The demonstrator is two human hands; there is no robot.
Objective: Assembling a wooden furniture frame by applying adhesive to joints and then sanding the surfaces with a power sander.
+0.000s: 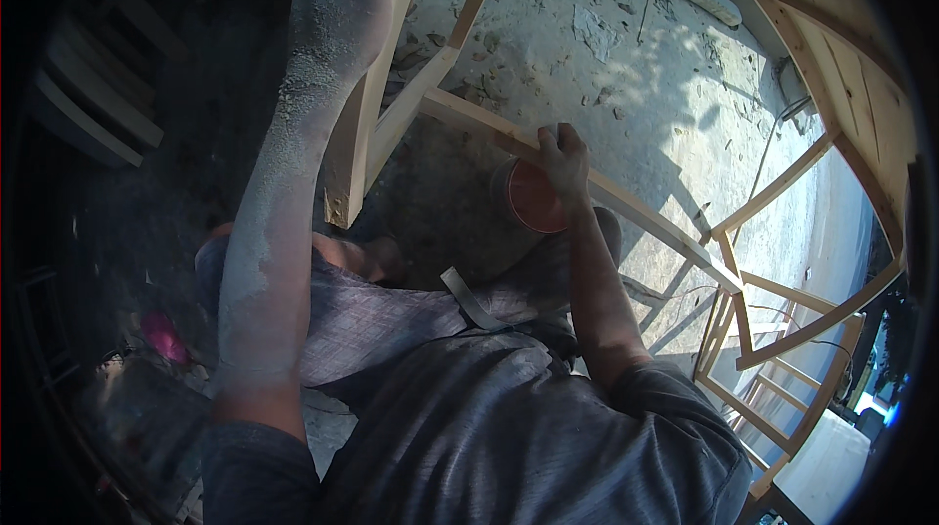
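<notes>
Gripping the frame [641, 213] by its rail at 2 o'clock, my right hand [565, 163] has its fingers curled over the wood. At 11, my left hand [347, 1] lies against a post [356, 134]; its fingers run out of view, so I cannot tell their hold. Beside the rail, a red bucket [531, 202] sits at 2.
</notes>
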